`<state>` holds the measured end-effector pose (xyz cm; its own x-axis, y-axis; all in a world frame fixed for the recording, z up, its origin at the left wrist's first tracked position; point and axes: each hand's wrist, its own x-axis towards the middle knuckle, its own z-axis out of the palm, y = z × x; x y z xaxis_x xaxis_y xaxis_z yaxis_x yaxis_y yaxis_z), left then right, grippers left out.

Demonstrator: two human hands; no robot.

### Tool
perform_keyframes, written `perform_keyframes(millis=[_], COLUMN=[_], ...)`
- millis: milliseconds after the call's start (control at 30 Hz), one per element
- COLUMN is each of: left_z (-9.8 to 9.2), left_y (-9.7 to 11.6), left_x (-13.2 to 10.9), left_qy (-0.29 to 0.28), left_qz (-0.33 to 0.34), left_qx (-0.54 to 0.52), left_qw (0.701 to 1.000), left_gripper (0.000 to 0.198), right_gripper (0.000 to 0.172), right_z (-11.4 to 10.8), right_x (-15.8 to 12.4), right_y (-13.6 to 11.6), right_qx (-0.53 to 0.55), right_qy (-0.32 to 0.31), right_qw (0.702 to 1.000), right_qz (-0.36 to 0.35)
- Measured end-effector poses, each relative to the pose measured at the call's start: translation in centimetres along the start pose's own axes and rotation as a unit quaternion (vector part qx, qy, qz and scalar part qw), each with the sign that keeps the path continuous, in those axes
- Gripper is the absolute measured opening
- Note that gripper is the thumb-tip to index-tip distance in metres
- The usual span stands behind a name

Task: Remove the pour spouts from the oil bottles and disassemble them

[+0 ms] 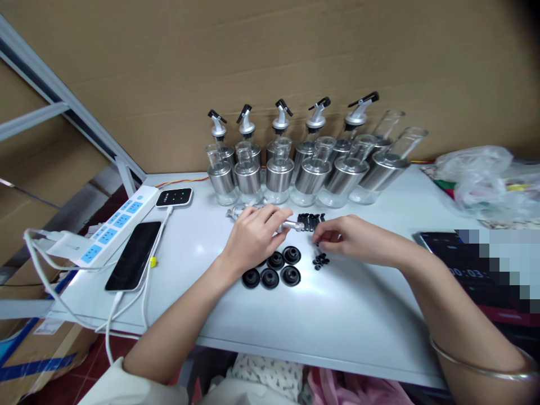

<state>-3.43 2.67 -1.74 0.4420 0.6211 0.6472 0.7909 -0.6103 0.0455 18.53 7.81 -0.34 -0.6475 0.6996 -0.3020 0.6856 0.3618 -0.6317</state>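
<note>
My left hand (pixel 257 236) is closed around a silver pourer spout (pixel 293 225), whose narrow end points right past the fingers. Thumb and fingertips of my right hand (pixel 352 239) come together just above a cluster of small black caps (pixel 320 261); whatever they pinch is too small to make out. Between the hands lie several short black levers (pixel 311 221) in a row. Below my left hand sit several round black stoppers (pixel 270 278), some partly covered by it. More silver spout parts (pixel 237 211) rest behind that hand.
Glass bottles with steel sleeves (pixel 280 174) stand in two rows at the back, several topped with pourers (pixel 280 115). At left are a power strip (pixel 112 225), a phone (pixel 134 256), a small black device (pixel 174 197) and cables. Plastic bags (pixel 476 174) lie at right.
</note>
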Motion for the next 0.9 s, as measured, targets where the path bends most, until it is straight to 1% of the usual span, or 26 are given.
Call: perform_keyframes(millis=[133,233,333,500,667,800,900], left_z=[0.07,0.07,0.02,0.03,0.05,0.01,-0.01], left_y=[-0.03,0.01,0.09,0.13,0.15,0.19,0.22], left_x=[0.01,0.0,0.02,-0.03,-0.07,0.05,0.09], left_qy=[-0.002,-0.001,0.003,-0.002,-0.01,-0.009,-0.002], left_qz=[0.001,0.003,0.005,0.0,-0.006,-0.005,-0.001], left_qx=[-0.001,-0.001,-0.004,-0.008,-0.014,-0.01,-0.009], left_qw=[1.0,1.0,1.0,1.0,1.0,1.0,1.0], left_gripper=[0.019,0.019,0.018,0.017,0.016,0.015,0.015], right_gripper=[0.022,0.03,0.035,0.043,0.041,0.036,0.031], right_z=[0.07,0.11,0.18,0.19,0.09,0.36,0.73], right_x=[-0.05,0.02,0.11,-0.04,-0.25,-0.18,-0.06], right_y=[0.11,0.25,0.29,-0.07,-0.14,-0.21,-0.31], right_qx=[-0.003,-0.021,-0.015,0.015,0.014,0.076,0.113], right_qy=[-0.014,-0.01,-0.008,-0.038,-0.056,-0.075,-0.081], right_qw=[1.0,1.0,1.0,0.998,0.997,0.992,0.987], right_qz=[-0.013,-0.01,0.002,0.045,0.047,0.072,0.077])
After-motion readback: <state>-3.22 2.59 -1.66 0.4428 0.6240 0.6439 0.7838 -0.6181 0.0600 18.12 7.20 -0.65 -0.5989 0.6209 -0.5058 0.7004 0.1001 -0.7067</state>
